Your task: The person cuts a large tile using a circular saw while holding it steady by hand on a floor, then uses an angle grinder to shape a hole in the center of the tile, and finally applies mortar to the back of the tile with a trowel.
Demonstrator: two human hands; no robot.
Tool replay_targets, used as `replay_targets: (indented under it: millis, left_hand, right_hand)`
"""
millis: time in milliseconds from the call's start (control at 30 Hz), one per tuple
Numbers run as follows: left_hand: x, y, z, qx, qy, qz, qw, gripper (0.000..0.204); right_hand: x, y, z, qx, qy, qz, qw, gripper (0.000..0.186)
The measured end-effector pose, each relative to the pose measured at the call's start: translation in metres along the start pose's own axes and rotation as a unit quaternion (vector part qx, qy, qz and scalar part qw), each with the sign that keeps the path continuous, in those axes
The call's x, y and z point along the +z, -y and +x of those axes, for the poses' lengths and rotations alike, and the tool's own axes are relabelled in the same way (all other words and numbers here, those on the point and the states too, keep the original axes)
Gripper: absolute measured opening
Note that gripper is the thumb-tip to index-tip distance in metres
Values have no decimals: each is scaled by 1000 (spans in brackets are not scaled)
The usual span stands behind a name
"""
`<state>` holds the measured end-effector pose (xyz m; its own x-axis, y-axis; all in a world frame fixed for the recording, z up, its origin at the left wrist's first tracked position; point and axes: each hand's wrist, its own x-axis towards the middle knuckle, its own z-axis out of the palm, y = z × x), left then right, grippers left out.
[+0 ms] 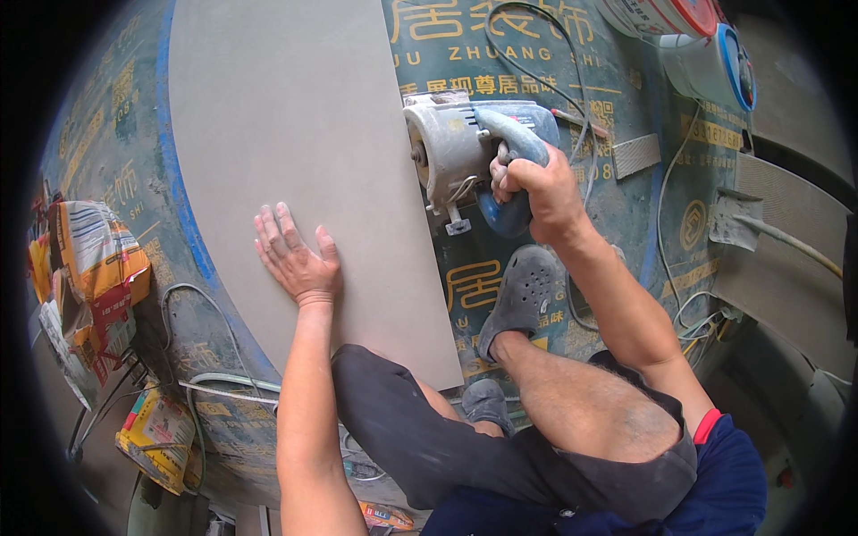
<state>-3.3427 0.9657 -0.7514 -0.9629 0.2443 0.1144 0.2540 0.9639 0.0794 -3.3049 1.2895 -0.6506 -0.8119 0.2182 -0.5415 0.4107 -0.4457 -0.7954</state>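
A long grey tile slab (286, 107) lies across a green floor covering printed in gold. My left hand (299, 259) rests flat on the slab, fingers spread, holding nothing. At the slab's right edge sits a dusty handheld circular saw (454, 156) with a blue handle. My right hand (547, 192) is wrapped around that handle. The saw's base plate meets the tile's edge; whether its blade touches the tile cannot be seen.
A cord (583, 98) loops beyond the saw. A small ridged tile piece (636, 154) and a flat shovel (735, 221) lie to the right. Buckets (697, 67) stand at the upper right. Torn bags (98, 250) and a yellow bucket (158, 433) are at left. My grey clog (523, 290) is near the saw.
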Motion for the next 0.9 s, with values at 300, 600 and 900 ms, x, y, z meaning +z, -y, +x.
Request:
replay_targets:
  millis: [300, 600, 900]
  left_hand:
    - [2, 0, -1, 2, -1, 3, 1000, 70]
    - [1, 0, 0, 5, -3, -1, 1000, 70]
    - [1, 0, 0, 10, -10, 0, 1000, 69]
  right_hand:
    - [3, 2, -6, 7, -6, -16, 1000, 34]
    - [0, 0, -10, 25, -9, -1, 1000, 28]
    - [-5, -5, -14, 22, 8, 2, 1000, 28]
